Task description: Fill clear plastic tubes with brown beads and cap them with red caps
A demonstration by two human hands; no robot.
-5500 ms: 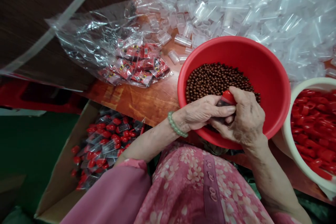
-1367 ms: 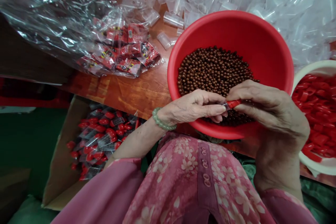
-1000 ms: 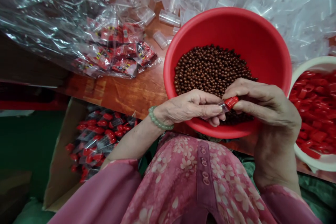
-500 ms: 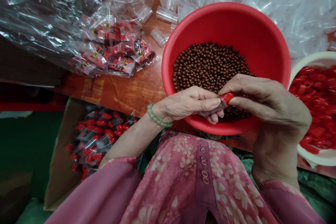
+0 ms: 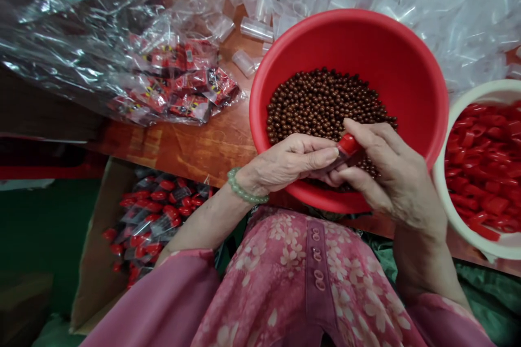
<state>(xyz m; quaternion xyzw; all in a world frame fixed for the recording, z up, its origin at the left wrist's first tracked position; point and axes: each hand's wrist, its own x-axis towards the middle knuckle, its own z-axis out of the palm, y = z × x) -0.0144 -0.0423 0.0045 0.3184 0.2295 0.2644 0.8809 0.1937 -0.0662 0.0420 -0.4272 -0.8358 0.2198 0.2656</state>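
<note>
My left hand [image 5: 291, 162], with a green bead bracelet at its wrist, is closed around a small clear plastic tube with a red cap [image 5: 348, 143]. The tube lies tilted across the fingers, its capped end pointing to the upper right. Close beside the cap is my right hand [image 5: 393, 168], index finger and thumb spread apart on either side of it. Whether a fingertip touches the cap or tube I cannot tell. Both hands are over the near rim of a red basin [image 5: 407, 76] that holds many small brown balls [image 5: 321, 100].
A white tub [image 5: 442, 179] of red caps [image 5: 484, 168] stands at right. Clear tubes [image 5: 456, 16] are heaped behind the basin. Red packets [image 5: 191, 81] in clear wrap lie left on the wooden table [image 5: 195, 146]. Below, a cardboard box [image 5: 91, 260] holds capped tubes [image 5: 158, 206].
My right hand has loosened its pinch on the red cap, and its fingers have spread and shifted left. The left hand still holds the tube; the cap now sits slightly higher.
</note>
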